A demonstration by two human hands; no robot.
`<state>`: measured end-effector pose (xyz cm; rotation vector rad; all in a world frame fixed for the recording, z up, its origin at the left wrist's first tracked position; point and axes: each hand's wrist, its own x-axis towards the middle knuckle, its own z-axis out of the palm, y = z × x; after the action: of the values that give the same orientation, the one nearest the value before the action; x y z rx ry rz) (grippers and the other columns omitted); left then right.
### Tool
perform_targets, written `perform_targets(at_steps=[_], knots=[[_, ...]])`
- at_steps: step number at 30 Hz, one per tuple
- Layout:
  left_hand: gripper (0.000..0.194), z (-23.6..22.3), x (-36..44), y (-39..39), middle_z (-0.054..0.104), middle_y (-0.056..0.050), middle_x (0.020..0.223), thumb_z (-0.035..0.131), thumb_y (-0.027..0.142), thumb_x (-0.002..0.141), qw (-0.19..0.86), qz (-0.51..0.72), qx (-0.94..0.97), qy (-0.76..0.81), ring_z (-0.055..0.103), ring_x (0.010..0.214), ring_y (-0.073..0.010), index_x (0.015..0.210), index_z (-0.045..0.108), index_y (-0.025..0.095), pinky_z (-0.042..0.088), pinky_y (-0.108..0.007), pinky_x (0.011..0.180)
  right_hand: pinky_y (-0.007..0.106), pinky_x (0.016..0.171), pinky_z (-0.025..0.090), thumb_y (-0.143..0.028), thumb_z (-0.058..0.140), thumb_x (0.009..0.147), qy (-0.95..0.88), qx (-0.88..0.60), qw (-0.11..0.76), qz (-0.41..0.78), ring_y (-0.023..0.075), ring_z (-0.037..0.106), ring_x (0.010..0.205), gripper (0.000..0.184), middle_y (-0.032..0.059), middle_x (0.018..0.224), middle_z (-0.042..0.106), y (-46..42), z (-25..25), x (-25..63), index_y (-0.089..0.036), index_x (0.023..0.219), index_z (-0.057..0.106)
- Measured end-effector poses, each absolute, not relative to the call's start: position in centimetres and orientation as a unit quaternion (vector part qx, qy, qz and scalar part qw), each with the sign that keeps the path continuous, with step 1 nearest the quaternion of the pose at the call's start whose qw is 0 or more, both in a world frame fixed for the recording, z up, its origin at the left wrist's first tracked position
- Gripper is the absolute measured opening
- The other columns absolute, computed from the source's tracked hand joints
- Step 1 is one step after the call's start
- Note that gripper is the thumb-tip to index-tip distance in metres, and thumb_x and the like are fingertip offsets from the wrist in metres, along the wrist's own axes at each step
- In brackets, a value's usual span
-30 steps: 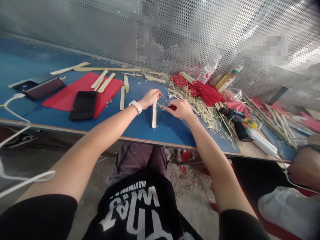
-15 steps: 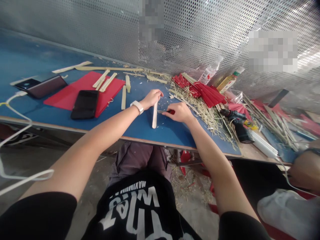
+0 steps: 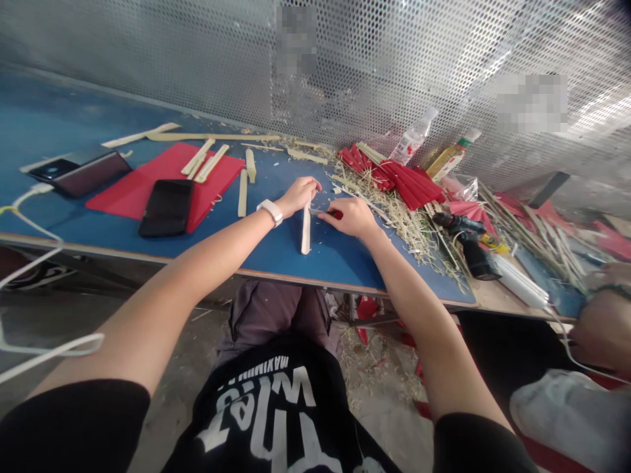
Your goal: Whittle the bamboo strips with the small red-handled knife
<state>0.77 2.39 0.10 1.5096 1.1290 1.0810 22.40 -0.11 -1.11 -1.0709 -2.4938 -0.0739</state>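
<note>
My left hand (image 3: 300, 194) is closed round the far end of a pale bamboo strip (image 3: 306, 231), whose near end points toward me over the blue table (image 3: 345, 261). My right hand (image 3: 351, 217) grips a small knife with a red handle (image 3: 336, 214). Its thin blade (image 3: 317, 211) lies against or very near the strip's right edge, beside my left fingers; contact is too small to make out. Tiny shavings lie around the strip. Left of my left hand rest two short bamboo pieces, one of them a flat slat (image 3: 242, 193).
A red sheet (image 3: 123, 190) with bamboo strips and a black phone (image 3: 166, 207) lies left. Rightward are a shavings pile (image 3: 401, 223), red folded fans (image 3: 411, 184), two bottles, a black drill (image 3: 474, 253) and another person's arm (image 3: 604, 322). A perforated metal wall (image 3: 207, 72) stands behind.
My right hand and the knife have shifted slightly up along the strip, away from me. My left hand keeps its hold on the strip. The other person's arm at far right has moved a little.
</note>
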Motion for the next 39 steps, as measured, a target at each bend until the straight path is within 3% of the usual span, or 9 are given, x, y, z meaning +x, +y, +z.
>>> perform_targets(at_steps=[11,23,31,39], knots=[[0.034,0.7,0.3,2.0,0.044,0.006,0.057,0.04,0.011,0.117,0.502,0.417,0.601,0.462,0.033,0.046,-0.0123,0.091,0.059,0.021,0.024,-0.03,0.05,0.038,0.078,0.048,-0.055,0.075,0.11,-0.92,-0.337,0.2,0.022,0.0245,0.07,0.08,0.04,0.0071,0.084,0.08,-0.4,-1.1,23.3,-0.024,0.085,0.076],[0.036,0.6,0.6,1.9,0.045,0.006,0.056,0.039,0.009,0.117,0.499,0.426,0.601,0.456,0.034,0.048,-0.0112,0.09,0.06,0.02,0.026,-0.028,0.052,0.038,0.077,0.045,-0.053,0.076,0.112,-0.91,-0.359,0.206,-0.001,0.0238,0.069,0.078,0.041,0.0072,0.084,0.08,0.1,-1.4,23.0,-0.023,0.084,0.075],[0.035,0.5,0.1,2.0,0.044,0.007,0.056,0.039,0.015,0.121,0.512,0.421,0.609,0.435,0.032,0.045,-0.011,0.093,0.061,0.02,0.024,-0.027,0.048,0.038,0.076,0.047,-0.061,0.071,0.114,-0.892,-0.373,0.254,-0.025,0.0252,0.071,0.078,0.047,0.0088,0.086,0.081,0.0,-1.5,23.4,-0.023,0.086,0.075],[0.035,0.2,0.1,2.4,0.042,0.007,0.055,0.039,0.016,0.122,0.525,0.425,0.595,0.435,0.031,0.044,-0.0116,0.093,0.059,0.021,0.021,-0.027,0.046,0.038,0.075,0.048,-0.067,0.069,0.114,-0.923,-0.309,0.227,0.035,0.0235,0.07,0.076,0.053,0.0068,0.082,0.08,-0.5,-1.4,23.4,-0.024,0.084,0.077]])
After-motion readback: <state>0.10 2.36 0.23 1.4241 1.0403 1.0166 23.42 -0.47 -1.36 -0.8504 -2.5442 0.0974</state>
